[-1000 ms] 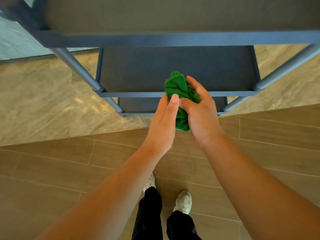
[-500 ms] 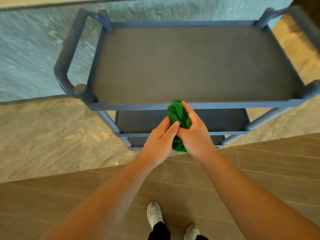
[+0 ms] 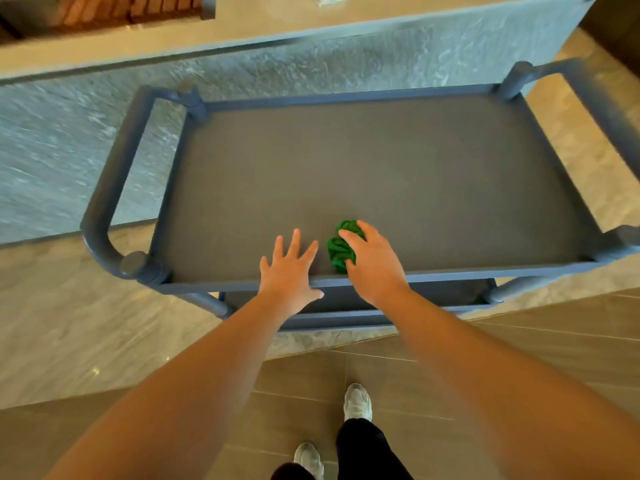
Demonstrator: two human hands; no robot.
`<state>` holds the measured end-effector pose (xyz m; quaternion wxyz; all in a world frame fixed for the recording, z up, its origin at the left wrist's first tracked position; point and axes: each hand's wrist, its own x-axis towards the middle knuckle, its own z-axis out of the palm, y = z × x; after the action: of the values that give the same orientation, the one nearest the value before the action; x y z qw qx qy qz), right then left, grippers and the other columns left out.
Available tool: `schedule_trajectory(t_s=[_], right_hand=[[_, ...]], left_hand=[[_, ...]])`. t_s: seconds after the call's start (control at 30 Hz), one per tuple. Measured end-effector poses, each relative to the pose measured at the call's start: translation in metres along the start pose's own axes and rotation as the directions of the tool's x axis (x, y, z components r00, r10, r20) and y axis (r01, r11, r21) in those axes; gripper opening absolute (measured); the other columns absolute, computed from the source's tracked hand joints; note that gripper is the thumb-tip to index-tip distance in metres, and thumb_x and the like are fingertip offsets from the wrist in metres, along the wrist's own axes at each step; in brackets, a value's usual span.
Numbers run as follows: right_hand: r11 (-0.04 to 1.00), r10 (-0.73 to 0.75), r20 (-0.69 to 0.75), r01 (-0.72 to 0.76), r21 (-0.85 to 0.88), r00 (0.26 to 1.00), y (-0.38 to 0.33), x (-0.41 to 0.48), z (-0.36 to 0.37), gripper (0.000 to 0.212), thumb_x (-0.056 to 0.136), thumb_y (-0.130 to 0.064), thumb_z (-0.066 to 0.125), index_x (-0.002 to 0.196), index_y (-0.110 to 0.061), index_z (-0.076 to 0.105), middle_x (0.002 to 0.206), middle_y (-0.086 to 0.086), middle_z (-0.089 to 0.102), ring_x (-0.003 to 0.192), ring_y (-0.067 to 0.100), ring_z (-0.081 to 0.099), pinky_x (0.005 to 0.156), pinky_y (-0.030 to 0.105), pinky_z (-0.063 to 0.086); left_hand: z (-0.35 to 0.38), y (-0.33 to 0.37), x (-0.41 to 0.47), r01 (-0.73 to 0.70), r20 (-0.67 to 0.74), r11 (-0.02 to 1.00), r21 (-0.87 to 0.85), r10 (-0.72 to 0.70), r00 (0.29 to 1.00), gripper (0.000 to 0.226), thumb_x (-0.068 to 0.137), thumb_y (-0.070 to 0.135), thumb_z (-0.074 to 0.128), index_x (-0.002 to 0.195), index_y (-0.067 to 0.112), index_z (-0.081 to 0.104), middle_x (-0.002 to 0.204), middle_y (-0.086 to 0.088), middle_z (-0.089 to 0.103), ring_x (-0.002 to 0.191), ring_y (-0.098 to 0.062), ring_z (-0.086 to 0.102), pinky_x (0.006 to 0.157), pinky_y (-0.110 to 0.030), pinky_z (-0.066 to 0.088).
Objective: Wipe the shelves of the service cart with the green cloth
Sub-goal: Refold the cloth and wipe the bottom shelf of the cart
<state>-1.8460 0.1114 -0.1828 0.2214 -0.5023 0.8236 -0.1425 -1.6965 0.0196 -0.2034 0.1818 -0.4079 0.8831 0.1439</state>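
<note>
Crumpled green cloth (image 3: 341, 249) — matt grey cart shelf (image 3: 363, 174), glossy floor tiles (image 3: 519, 355)

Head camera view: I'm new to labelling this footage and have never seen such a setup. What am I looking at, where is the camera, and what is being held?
No machine here: a person wears a wide-angle camera on the head, so you look forward and down along both bare arms. In front stands a blue-grey service cart; its top shelf fills the middle, and part of a lower shelf shows beneath. The right hand grips a bunched green cloth on the top shelf, near its front edge. The left hand is beside it, fingers straight and spread, holding nothing. At the bottom are the person's shoes on a tiled floor.
</note>
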Motion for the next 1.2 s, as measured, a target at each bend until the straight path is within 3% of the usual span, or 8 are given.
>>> schedule_trajectory(t_s=[0.2,0.73,1.2], right_hand=[[0.991,0.045,0.075,-0.035,-0.129,0.996,0.024,0.008,0.015,0.054,0.101,-0.036,0.053,0.152,-0.030,0.035,0.166,0.007,0.016,0.151,0.025,0.019,0.112,0.045,0.039],[0.989,0.079,0.026,-0.075,-0.130,0.997,0.033,-0.053,0.024,0.054,0.098,-0.031,0.059,0.150,-0.026,0.042,0.163,0.005,0.025,0.148,0.025,0.025,0.117,0.045,0.034],[0.996,0.032,0.014,-0.030,-0.089,0.999,0.064,-0.142,0.034,0.054,0.098,-0.031,0.060,0.149,-0.024,0.044,0.162,0.005,0.027,0.148,0.023,0.026,0.119,0.044,0.031]], left_hand=[[0.024,0.011,-0.002,0.046,-0.008,0.996,0.079,-0.046,0.999,0.096,0.093,0.050,0.060,0.157,0.034,-0.009,0.165,-0.003,-0.021,0.151,-0.035,-0.017,0.118,-0.062,0.011],[0.044,0.028,-0.048,-0.059,0.065,0.995,0.075,0.054,0.996,0.100,0.093,0.044,0.063,0.157,0.032,-0.012,0.164,-0.008,-0.022,0.150,-0.040,-0.018,0.117,-0.064,0.013],[0.087,0.073,-0.128,-0.025,0.057,0.998,0.063,0.021,0.998,0.103,0.091,0.043,0.065,0.156,0.032,-0.014,0.164,-0.008,-0.023,0.150,-0.040,-0.018,0.118,-0.065,0.011]])
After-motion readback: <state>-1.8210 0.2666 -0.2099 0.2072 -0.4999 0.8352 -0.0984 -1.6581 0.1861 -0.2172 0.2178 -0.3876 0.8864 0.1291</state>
